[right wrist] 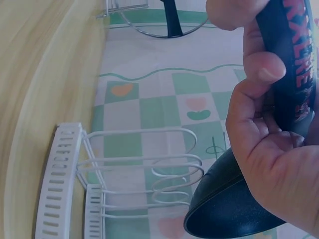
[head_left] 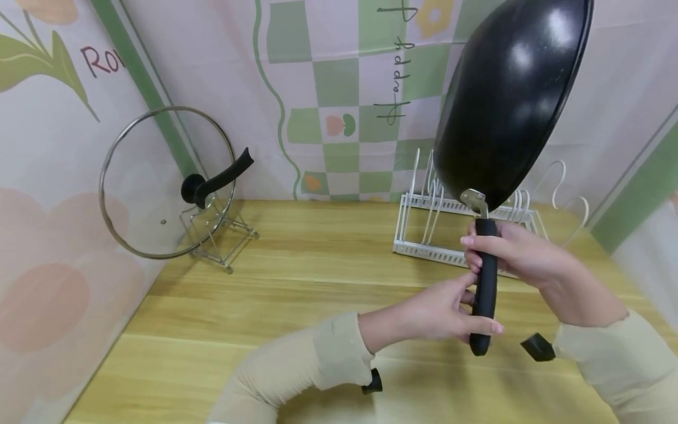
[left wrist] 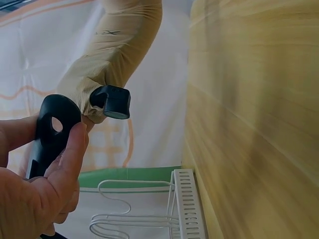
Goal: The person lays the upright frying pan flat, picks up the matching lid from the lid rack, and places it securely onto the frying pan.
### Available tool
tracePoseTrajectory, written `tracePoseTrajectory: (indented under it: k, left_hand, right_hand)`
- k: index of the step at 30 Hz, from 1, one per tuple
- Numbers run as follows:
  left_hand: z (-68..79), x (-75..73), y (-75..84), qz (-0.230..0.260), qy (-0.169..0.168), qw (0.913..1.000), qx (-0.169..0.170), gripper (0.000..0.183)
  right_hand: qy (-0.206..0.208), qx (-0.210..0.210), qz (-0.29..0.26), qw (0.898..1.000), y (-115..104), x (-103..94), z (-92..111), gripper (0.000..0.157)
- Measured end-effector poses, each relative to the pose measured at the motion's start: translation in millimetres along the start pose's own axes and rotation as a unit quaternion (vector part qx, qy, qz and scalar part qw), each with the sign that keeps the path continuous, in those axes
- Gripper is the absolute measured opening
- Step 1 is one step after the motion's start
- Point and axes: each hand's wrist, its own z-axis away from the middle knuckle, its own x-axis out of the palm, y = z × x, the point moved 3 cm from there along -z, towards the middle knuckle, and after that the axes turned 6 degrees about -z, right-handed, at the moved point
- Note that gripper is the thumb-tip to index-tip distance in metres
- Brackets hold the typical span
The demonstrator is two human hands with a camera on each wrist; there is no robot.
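A deep black wok (head_left: 508,106) is held up above the table, tilted on its side with its outer surface towards the head camera. Its black handle (head_left: 486,277) points down. Near the wok end, my right hand (head_left: 521,253) grips the handle with curled fingers. Lower down, my left hand (head_left: 436,309) pinches it near its holed end, which shows clearly in the left wrist view. Behind and below the wok stands a white slotted rack (head_left: 418,250) with upright wire loops, partly covered by the wok and my right hand.
At the back left, a glass lid (head_left: 231,203) with a black knob leans upright in a small wire stand (head_left: 228,259). The wooden table (head_left: 318,253) meets a patterned cloth wall (head_left: 339,76) at the back.
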Motion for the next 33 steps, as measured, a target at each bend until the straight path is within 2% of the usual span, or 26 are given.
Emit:
tracePoseTrajectory:
  k: [6,11,15,20,33]
  left_hand:
    - [4.2,-3.9,4.2,-0.008,0.003,0.9999,0.012,0.076]
    - [6.8,-5.8,6.7,0.007,0.002,0.9998,0.019,0.082]
    - [8.3,-8.6,7.4,0.010,-0.001,0.9996,0.027,0.085]
    - [9.6,-11.1,7.3,0.003,-0.002,0.9995,0.033,0.085]
    - [15.0,-15.3,8.1,0.006,0.012,0.9992,0.038,0.082]
  right_hand:
    - [-0.001,-0.002,0.018,1.000,-5,2.5,-5,0.020]
    - [0.013,0.006,0.016,1.000,-7,4.3,-8,0.016]
    - [0.008,0.005,0.006,1.000,-9,6.1,-11,0.015]
    - [0.000,0.000,-0.002,1.000,-11,8.7,-14,0.015]
    - [0.011,-0.004,-0.008,1.000,-13,15.4,-22,0.017]
